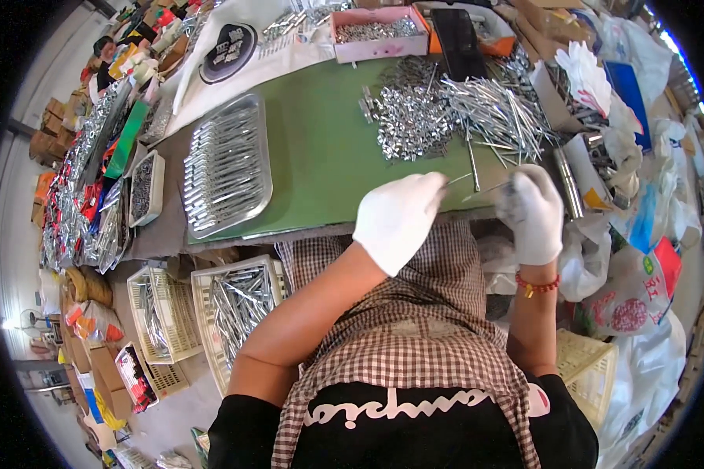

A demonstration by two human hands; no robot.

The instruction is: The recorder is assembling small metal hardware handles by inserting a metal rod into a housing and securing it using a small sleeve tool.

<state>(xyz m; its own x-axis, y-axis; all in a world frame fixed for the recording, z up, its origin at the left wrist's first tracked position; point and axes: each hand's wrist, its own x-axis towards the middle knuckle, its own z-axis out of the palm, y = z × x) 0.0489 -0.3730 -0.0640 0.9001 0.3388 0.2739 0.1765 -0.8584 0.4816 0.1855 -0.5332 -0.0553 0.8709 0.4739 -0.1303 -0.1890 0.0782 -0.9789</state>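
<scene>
Both my hands wear white gloves and work above the front edge of the green work surface point(321, 144). My left hand point(399, 219) is closed in a pinch, with a thin metal rod point(460, 179) sticking out of its fingertips to the right. Opposite it, my right hand point(535, 215) is closed on another thin metal piece point(494, 188) that points left; motion blurs its fingers. Just beyond my hands lie a heap of long metal rods point(504, 117) and a heap of small shiny metal fittings point(414, 125). One rod point(473, 160) hangs out of its heap between my hands.
A metal tray point(266, 156) with rows of metal pieces stands on the left. At the back are a pink box point(379, 48) of small parts and a dark phone point(457, 43). A metal cylinder point(569, 184) lies at the right. Plastic crates point(199, 313) stand below left.
</scene>
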